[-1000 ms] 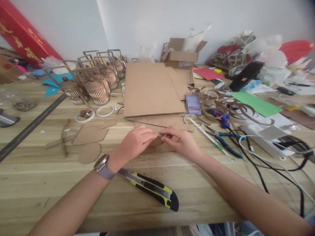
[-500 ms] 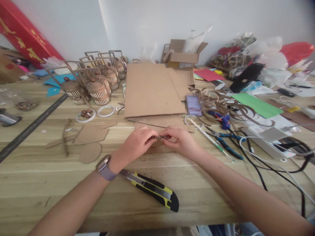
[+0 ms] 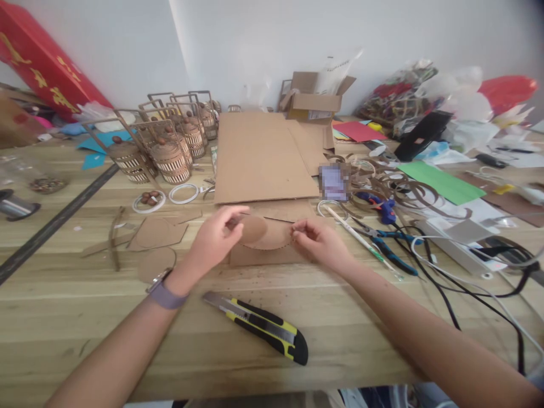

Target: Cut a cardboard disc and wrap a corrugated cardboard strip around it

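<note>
My left hand point(image 3: 215, 241) pinches a small round cardboard disc point(image 3: 253, 228) and holds it just above the table. My right hand point(image 3: 318, 242) is closed in a pinch beside it, at the right end of a curved cut in a cardboard sheet point(image 3: 272, 249) lying under both hands; whether it holds a tiny piece I cannot tell. A yellow and black utility knife point(image 3: 262, 327) lies on the wooden table point(image 3: 85, 317) just in front of my hands, with no hand on it.
Large cardboard sheets point(image 3: 261, 156) lie behind my hands. Cut cardboard shapes point(image 3: 155, 233) and woven lantern-like baskets point(image 3: 164, 150) sit to the left. Blue pliers point(image 3: 389, 246), cables point(image 3: 450, 272), curled cardboard strips point(image 3: 395, 184) and coloured paper point(image 3: 442, 180) crowd the right. An open box point(image 3: 314, 99) stands at the back.
My hands were pressed together on a small piece; now they have drawn apart, the left hand lifting out a round cardboard disc to the left. The knife has stayed put.
</note>
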Demonstrator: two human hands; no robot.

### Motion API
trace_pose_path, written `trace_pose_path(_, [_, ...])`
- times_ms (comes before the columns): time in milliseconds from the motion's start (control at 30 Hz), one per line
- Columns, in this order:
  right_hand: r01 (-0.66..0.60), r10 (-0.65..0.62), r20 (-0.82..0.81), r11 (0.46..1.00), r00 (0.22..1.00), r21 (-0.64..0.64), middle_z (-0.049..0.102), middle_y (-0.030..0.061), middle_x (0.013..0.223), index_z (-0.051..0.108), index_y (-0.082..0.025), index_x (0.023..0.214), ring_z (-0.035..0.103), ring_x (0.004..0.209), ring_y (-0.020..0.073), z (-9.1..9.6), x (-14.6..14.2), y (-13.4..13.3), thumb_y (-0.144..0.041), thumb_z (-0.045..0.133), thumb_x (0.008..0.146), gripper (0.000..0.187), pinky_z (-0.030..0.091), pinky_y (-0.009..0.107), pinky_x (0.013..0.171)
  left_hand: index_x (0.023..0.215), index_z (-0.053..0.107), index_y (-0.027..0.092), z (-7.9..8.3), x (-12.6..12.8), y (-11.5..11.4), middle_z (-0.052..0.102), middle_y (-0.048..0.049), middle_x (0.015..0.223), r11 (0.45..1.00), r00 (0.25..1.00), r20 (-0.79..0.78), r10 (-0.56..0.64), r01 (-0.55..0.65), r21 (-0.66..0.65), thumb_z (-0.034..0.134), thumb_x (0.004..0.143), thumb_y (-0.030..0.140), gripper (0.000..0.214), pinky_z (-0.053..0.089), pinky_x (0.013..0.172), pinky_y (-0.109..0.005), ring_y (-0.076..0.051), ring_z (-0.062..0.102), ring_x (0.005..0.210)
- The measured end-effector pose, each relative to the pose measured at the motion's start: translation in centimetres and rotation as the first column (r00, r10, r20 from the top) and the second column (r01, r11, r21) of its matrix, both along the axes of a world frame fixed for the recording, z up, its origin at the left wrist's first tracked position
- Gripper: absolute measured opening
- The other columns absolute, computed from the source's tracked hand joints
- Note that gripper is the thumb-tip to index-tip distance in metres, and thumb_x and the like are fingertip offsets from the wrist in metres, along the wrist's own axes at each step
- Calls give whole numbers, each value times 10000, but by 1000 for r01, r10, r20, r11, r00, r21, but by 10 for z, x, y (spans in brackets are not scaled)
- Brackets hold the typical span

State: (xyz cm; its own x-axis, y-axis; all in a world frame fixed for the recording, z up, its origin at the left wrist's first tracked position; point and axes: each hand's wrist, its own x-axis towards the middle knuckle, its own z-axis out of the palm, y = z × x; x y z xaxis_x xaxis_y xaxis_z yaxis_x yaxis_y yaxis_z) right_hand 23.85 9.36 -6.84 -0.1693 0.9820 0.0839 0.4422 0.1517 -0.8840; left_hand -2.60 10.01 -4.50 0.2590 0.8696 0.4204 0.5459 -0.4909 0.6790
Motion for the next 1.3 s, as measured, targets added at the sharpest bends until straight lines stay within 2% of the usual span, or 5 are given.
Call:
trace_pose_path(267, [83,-120,-270,986,955,-146,713,21,802,613,-244,806,698,708,187,-8,7,17,-362,584,773,126,585,362,749,1097,664,199,-4,-54,7,655,-14,877,878,763,435,477,-430,-209,640,716,320,401,503,747,-290,-180,616,804])
trace_pose_path(667, [188,-195,-545,980,816,-70,676,-2,840,612,-227,830,670,710,156,11,-12,37,-374,693,729,196,565,384,838,1035,691,183,-36,-81,-19,706,-96,993,852,860,-164,483,-505,-136,559,773,262,304,528,877,-467,-271,668,889])
trace_pose_path(800, [213,-194,-587,976,786,-37,682,-5,867,615,-228,816,657,703,139,15,-17,37,-342,688,745,153,556,361,831,1105,661,181,-31,-68,-22,644,-143,1237,909,863,-288,415,-380,170,544,895,282,261,407,1073,-543,-328,550,1211])
trace_pose_path(1067, [229,-165,-660,973,733,12,682,-27,830,610,-236,801,638,676,114,37,-19,21,-326,697,745,137,552,311,780,1174,625,160,-13,-17,-33,684,-136,1219,902,839,-511,187,60,428,522,1002,324,259,496,966,-470,-294,607,1137])
trace_pose_path(1300, [89,-106,-598,994,794,-58,716,26,914,643,-222,917,686,778,160,43,-23,5,-424,702,776,253,564,370,837,1014,670,185,-3,-25,-34,725,-76,897,927,817,-516,256,-57,369,371,1000,156,301,518,748,-351,-229,667,835])
